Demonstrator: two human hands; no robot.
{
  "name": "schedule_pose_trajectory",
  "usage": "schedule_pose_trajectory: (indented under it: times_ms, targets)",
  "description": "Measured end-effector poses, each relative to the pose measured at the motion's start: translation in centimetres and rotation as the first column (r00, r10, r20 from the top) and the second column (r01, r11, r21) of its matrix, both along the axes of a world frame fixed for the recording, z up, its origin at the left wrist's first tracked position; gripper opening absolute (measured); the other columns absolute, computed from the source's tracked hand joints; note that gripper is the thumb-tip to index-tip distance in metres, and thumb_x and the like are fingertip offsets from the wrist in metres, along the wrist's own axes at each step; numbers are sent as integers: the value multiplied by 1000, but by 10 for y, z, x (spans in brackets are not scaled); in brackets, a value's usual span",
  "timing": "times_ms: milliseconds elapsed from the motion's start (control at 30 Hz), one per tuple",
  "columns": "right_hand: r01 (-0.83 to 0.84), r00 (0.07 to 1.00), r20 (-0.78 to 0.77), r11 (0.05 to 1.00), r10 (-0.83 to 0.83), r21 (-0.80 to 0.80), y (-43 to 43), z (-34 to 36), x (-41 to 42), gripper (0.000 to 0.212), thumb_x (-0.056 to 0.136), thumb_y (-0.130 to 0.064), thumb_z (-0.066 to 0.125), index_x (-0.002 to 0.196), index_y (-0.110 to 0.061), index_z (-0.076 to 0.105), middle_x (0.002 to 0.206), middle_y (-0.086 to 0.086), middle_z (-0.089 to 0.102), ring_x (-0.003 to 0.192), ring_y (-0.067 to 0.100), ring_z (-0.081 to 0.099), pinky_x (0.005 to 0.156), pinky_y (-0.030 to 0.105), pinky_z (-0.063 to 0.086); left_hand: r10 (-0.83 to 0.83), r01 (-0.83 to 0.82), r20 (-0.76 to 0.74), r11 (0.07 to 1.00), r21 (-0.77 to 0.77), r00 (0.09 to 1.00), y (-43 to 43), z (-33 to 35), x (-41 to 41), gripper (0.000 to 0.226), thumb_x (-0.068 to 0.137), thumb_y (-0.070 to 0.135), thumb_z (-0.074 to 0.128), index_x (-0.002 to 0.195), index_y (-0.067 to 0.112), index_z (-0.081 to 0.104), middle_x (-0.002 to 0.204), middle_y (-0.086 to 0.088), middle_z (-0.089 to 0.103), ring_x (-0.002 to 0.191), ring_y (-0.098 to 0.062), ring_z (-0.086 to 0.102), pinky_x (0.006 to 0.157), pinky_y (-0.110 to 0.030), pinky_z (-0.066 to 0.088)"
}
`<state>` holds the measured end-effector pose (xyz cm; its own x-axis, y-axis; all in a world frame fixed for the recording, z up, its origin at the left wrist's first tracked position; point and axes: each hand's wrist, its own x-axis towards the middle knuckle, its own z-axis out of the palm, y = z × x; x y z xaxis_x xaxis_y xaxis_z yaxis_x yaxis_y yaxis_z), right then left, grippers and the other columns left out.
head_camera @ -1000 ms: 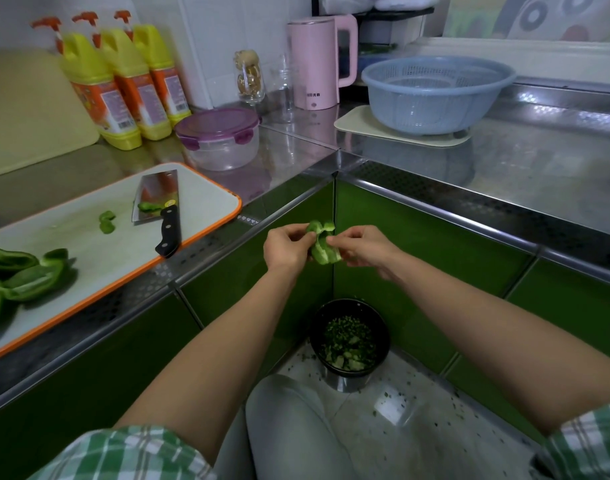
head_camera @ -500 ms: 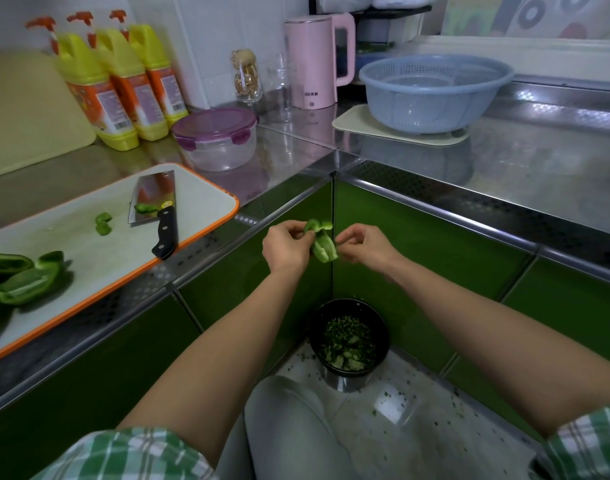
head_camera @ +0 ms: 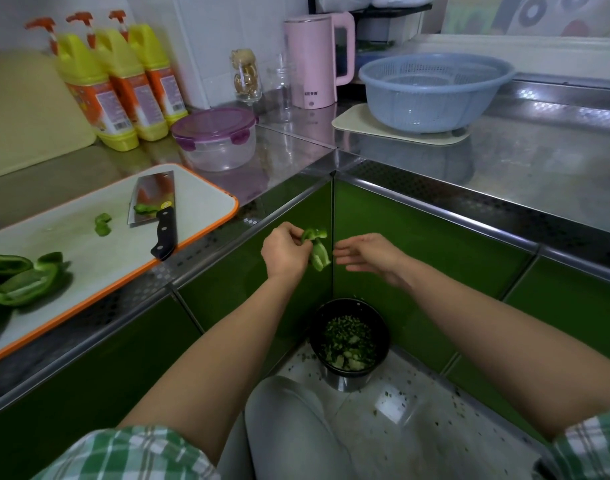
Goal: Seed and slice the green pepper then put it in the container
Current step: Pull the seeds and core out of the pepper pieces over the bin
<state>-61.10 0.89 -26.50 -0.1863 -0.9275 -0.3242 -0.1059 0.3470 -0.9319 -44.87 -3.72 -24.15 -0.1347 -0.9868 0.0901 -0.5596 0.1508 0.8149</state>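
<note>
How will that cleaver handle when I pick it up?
Probably blade-heavy: the cleaver has a broad steel blade and short black handle. A pepper scrap lying on the blade will likely slide off. Its handle end reaches the cutting board edge, so gripping should be easy.

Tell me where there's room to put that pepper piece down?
Most room: the bare steel counter in front of and right of the blue colander. Also the middle of the cutting board, between the knife and the cut pepper halves. Crowded: the back corner, with yellow bottles, lidded container, jar and pink kettle.
</note>
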Motion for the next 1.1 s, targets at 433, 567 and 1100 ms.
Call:
schedule_pose_trajectory:
  times_ms: [433,567,1100]
  targets:
    - [-62,957,288,996,42,60,2,4,-5,56,101,-46,32,131,-3,51,141,15,48,130,28,46,109,42,38,-138,138,24,990,15,990,6,4,-1,18,81,7,72,79,18,58,74,-1,64,74,-20,67,72,-34,57]
    - [-117,934,343,993,100,30,6,7,-7,69,101,-52,17,116,-5,66,138,10,52,129,25,45,111,43,33,0,3,83,999,-38,997,1,6,3,16,83,8,70,82,16,57,82,1,60,78,-15,60,70,-25,49]
    - [-62,979,195,998,62,-6,6,10,1,35,90,-24,63,123,-14,58,120,5,65,116,21,58,103,42,43,-82,96,-153,992,84,985,4,9,-1,19,78,8,75,74,20,61,79,-5,69,76,-22,70,74,-41,61]
